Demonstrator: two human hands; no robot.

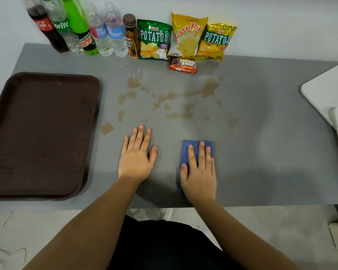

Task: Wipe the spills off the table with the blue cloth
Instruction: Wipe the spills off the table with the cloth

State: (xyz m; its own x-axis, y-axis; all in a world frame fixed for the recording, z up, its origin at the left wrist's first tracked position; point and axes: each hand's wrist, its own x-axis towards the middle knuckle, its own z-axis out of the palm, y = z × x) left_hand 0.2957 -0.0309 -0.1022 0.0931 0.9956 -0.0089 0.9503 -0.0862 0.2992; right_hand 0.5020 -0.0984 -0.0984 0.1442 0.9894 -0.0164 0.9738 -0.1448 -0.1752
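Observation:
Brown spills (pixel 170 98) spread in patches across the middle of the grey table (pixel 261 152), from near the tray to the right of centre. A folded blue cloth (pixel 191 145) lies on the table near the front edge, below the spills. My right hand (pixel 199 170) rests flat on top of the cloth with fingers extended, covering most of it. My left hand (pixel 137 156) lies flat on the bare table to the left of the cloth, fingers apart, holding nothing.
A dark brown tray (pixel 41 133) fills the left side of the table. Along the back stand several drink bottles (pixel 80 26), snack bags (pixel 185 38) and a fudge bar pack (pixel 182 65). A white surface (pixel 328 94) juts in at the right.

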